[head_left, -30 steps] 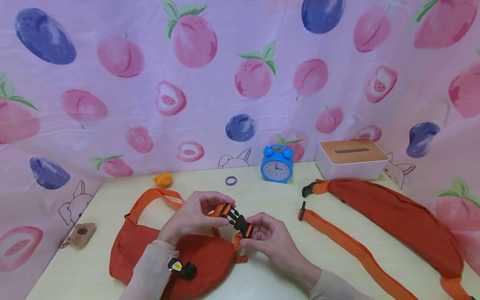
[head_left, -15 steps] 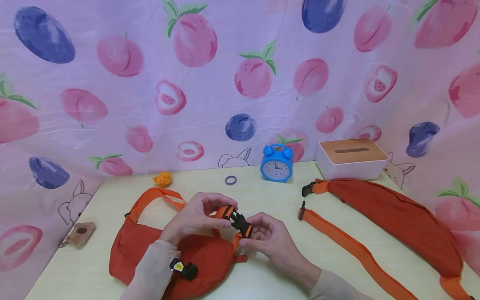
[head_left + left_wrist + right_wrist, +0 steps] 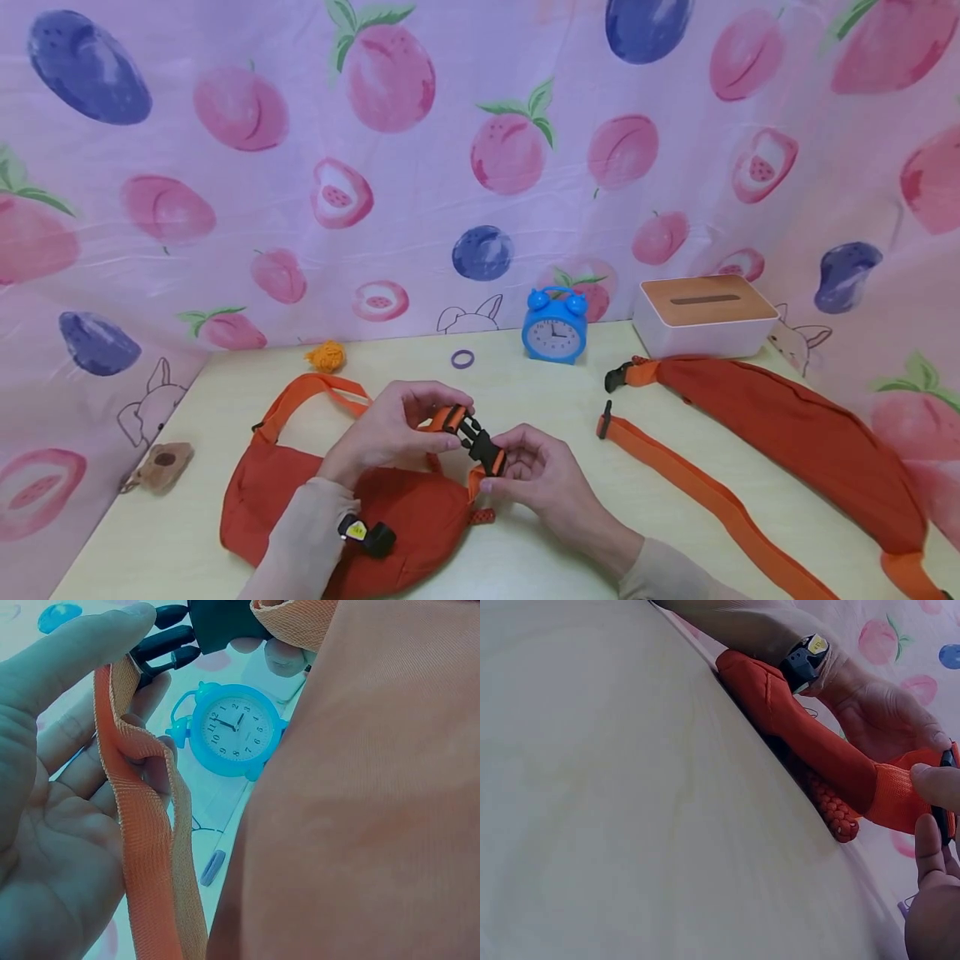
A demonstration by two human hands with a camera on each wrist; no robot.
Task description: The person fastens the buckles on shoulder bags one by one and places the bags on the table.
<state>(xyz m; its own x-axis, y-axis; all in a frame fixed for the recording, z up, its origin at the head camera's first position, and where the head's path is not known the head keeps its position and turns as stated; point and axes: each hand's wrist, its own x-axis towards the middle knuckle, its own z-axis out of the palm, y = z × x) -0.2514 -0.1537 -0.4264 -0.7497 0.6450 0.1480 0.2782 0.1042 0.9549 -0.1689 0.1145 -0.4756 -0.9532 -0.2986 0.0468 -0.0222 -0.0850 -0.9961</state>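
Note:
My left hand (image 3: 393, 429) pinches the pronged half of a black side-release buckle (image 3: 161, 649), and orange webbing hangs from it across the palm in the left wrist view. My right hand (image 3: 543, 483) grips the socket half (image 3: 486, 452) between thumb and fingers. The prong tips point at the mouth of the socket, with most of their length showing outside it. Both straps belong to a rust-red waist bag (image 3: 412, 517) lying under the left forearm. A red braided zipper pull (image 3: 832, 806) sticks out by the bag's end in the right wrist view.
A second rust-red waist bag (image 3: 795, 442) lies at the right, its buckle halves apart and its orange strap (image 3: 705, 492) loose. Behind stand a blue alarm clock (image 3: 555, 327) and a tissue box (image 3: 705, 317). A purple ring (image 3: 462, 359), orange bundle (image 3: 326, 357) and brown plush charm (image 3: 161, 467) lie around.
Half a second ago the prongs sat closer to the socket; now the left hand is back slightly and more of the prongs shows. The right hand and the bags have hardly moved.

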